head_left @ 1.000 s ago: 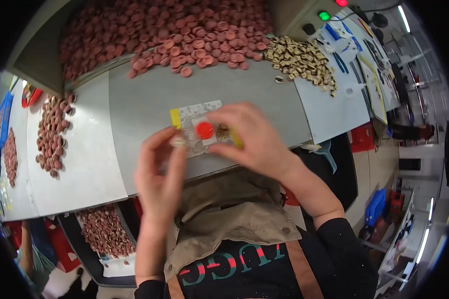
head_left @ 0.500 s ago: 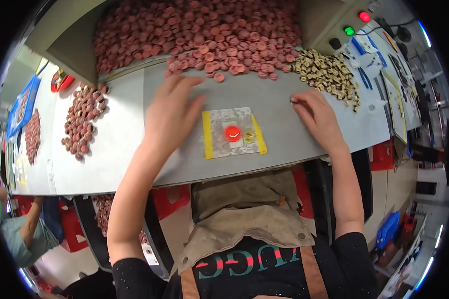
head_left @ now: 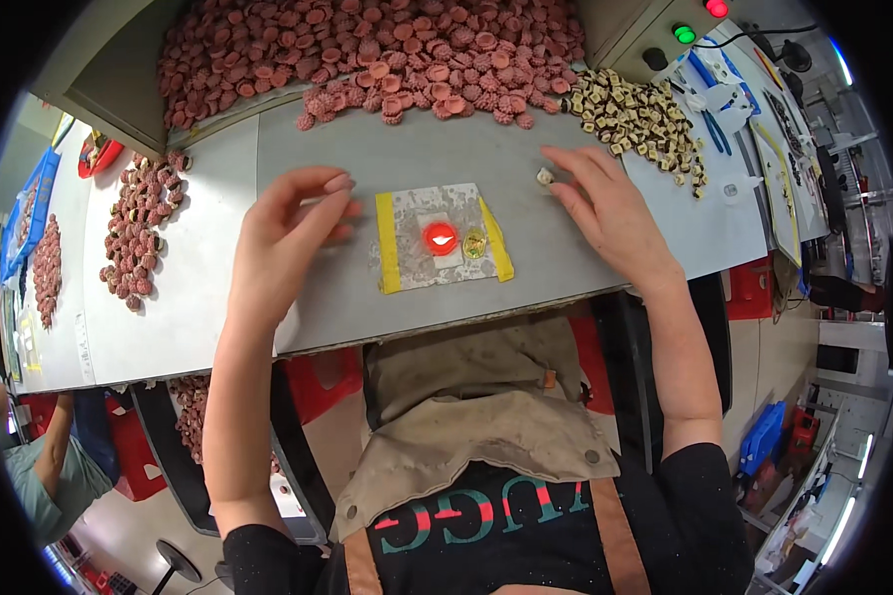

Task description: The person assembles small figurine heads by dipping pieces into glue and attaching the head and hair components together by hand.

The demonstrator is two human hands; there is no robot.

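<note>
My left hand [head_left: 286, 238] hovers over the grey table, left of a worn square mat [head_left: 417, 270] with yellow tape on two sides. Its thumb and fingers are drawn together; what they hold, if anything, is hard to see. On the mat a round red piece [head_left: 440, 238] glows, with a bright spot in its middle. Beside it sits a small round yellowish clear piece [head_left: 474, 244]. To the right of the mat, my right hand [head_left: 610, 213] has a small cream-and-black block [head_left: 545, 177] at the tips of its thumb and fingers.
Pink bumpy caps [head_left: 417, 59] are heaped at the back. Cream-and-black blocks [head_left: 635, 114] lie in a pile at the back right, near pliers [head_left: 716, 132]. Assembled-looking pink-and-dark pieces [head_left: 139, 238] cover part of the left. A box with green and red buttons [head_left: 684, 35] stands back right.
My left hand has drawn back from the heap of pink caps, and its fingers have closed. The right hand has turned slightly, showing the small block. The whole view has shifted a little.
</note>
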